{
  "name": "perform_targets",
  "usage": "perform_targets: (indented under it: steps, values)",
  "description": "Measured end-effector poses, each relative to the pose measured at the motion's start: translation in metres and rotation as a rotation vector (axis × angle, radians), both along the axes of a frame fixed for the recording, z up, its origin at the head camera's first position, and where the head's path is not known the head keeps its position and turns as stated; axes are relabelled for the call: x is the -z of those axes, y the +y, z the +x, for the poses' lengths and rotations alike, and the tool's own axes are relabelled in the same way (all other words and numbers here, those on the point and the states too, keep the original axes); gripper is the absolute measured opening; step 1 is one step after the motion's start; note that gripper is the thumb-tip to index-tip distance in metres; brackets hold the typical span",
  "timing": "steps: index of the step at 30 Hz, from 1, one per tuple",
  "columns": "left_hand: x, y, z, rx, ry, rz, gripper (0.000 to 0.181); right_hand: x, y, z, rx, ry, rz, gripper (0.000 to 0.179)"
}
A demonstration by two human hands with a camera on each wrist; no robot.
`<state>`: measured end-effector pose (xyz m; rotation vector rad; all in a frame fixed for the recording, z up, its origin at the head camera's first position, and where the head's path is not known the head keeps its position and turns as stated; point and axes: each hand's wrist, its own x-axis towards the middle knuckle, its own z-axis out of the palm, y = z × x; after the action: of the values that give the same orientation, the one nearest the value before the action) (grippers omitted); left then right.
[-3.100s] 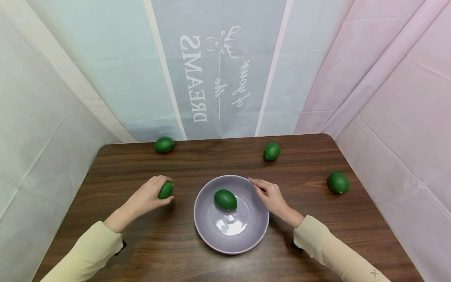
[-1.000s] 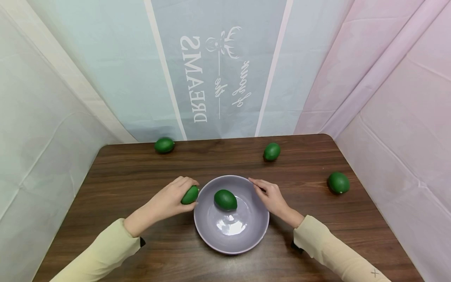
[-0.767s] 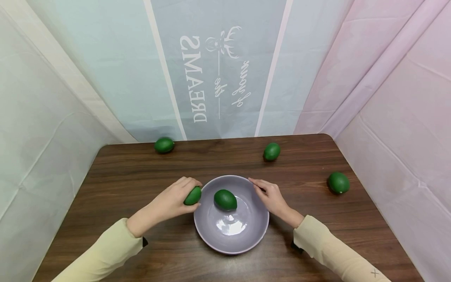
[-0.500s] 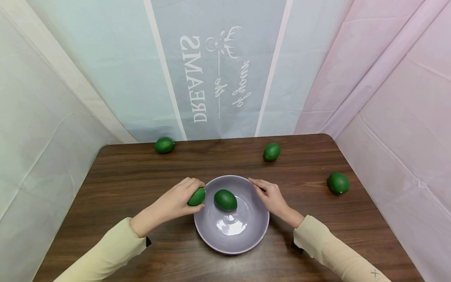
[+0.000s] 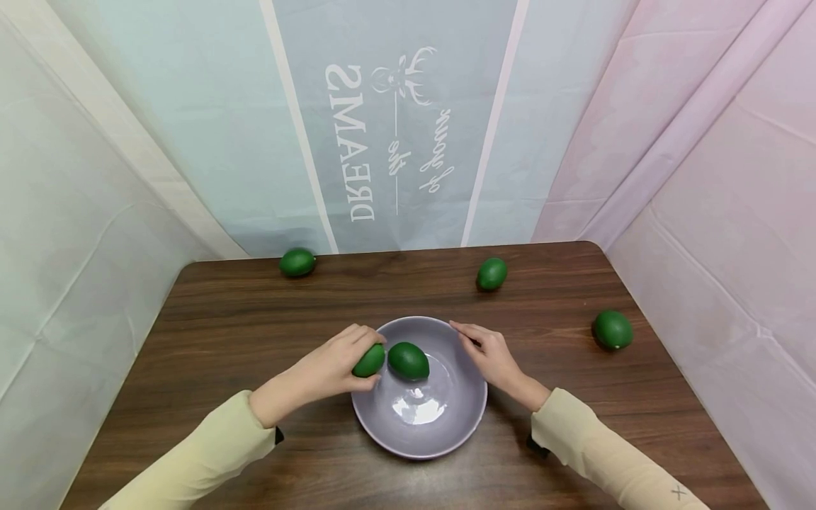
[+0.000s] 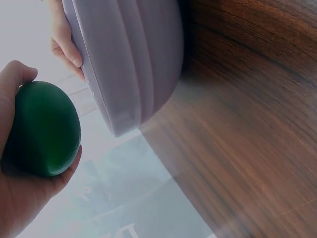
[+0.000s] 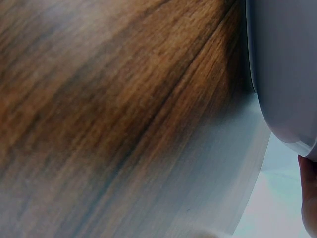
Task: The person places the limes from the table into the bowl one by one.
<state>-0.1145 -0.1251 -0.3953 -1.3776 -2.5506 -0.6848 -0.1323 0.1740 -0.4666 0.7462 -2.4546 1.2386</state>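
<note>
In the head view my left hand [image 5: 334,365] grips a green lime [image 5: 368,360] between thumb and fingers, over the left rim of a shallow lilac bowl [image 5: 421,443]. Another lime [image 5: 409,361] lies inside the bowl, just right of the held one. My right hand [image 5: 496,359] pinches the bowl's upper right rim, thumb toward the inside. The left wrist view shows the held lime [image 6: 44,130] raised beside the bowl's outer wall [image 6: 124,59]. In the right wrist view a fingertip [image 7: 309,183] meets the rim of the bowl [image 7: 287,64].
More limes lie on the dark wooden table [image 5: 268,460]: one lime [image 5: 297,262] at the back left, one lime [image 5: 492,274] at the back right, one lime [image 5: 613,330] near the right edge. Printed cloth [image 5: 408,234] hangs behind the table, with pale cloth at both sides.
My left hand has carried the gripped lime rightward from the table left of the bowl to over its left rim. The right hand, the bowl and the other limes stay in place.
</note>
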Motion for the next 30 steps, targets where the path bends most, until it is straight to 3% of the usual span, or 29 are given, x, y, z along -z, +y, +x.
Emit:
perform_targets:
  steps: [15,23,30]
  values:
    - [0.004,0.014,0.003,0.071,-0.023,-0.027,0.044,0.0,0.0,0.0,-0.001,0.005,-0.002,0.026]
    - [0.012,0.018,0.005,0.106,-0.019,-0.042,0.044,0.0,0.0,0.001,0.001,0.0,0.0,0.027]
    - [0.014,0.022,0.009,0.112,-0.026,-0.078,0.046,0.001,0.0,0.0,0.004,0.0,0.004,0.027]
